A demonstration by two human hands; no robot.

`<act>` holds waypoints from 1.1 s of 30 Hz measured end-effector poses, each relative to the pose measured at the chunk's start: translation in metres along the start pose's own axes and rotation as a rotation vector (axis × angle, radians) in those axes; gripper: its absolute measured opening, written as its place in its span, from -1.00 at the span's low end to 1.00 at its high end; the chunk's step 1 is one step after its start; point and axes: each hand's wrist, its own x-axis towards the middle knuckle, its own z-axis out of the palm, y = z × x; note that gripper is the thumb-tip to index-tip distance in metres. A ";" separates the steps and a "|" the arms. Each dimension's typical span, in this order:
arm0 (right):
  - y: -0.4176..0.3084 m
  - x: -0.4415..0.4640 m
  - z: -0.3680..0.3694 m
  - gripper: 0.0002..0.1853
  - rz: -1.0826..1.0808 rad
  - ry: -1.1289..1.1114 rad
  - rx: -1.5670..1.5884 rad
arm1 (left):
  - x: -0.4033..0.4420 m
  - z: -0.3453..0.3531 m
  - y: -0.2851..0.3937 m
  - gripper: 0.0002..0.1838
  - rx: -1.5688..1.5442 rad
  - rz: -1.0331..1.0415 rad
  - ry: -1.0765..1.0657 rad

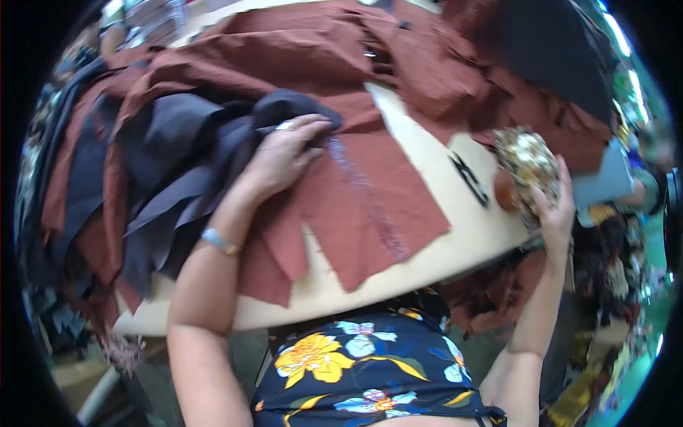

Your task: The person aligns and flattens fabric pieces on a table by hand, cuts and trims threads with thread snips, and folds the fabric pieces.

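Observation:
Across the table lies rust-brown cloth (pixel 370 206) with a line of small dark marks running down it. My left hand (pixel 284 156) rests on dark navy cloth (pixel 295 107) at the edge of the brown piece, its fingers bent together over the fabric. At the right, my right hand (pixel 555 199) is closed round the side of a mottled gold and white bundle (pixel 528 160); what it is made of is blurred. A round brown object (pixel 506 191) touches the bundle's left side. Between the cloth and the bundle, black scissors or snips (pixel 468 179) lie on the cream tabletop (pixel 455 249).
More brown cloth (pixel 284 46) is heaped along the far side, with a black sheet (pixel 548 57) at the far right. A grey-blue flat item (pixel 601 178) sits beyond my right hand. Cloth scraps (pixel 605 277) are piled at right. People are partly visible at both edges.

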 end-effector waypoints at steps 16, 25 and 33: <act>0.014 -0.008 0.009 -0.47 -0.140 0.206 0.108 | -0.011 -0.109 -0.018 -0.40 0.756 -0.698 0.386; -0.028 -0.010 -0.013 -0.31 -0.382 0.368 -0.054 | 0.000 -0.142 -0.051 -0.78 0.519 -0.197 1.007; -0.072 -0.016 0.006 -0.37 -0.560 0.356 -0.103 | 0.038 -0.263 0.050 -0.87 0.320 0.285 1.112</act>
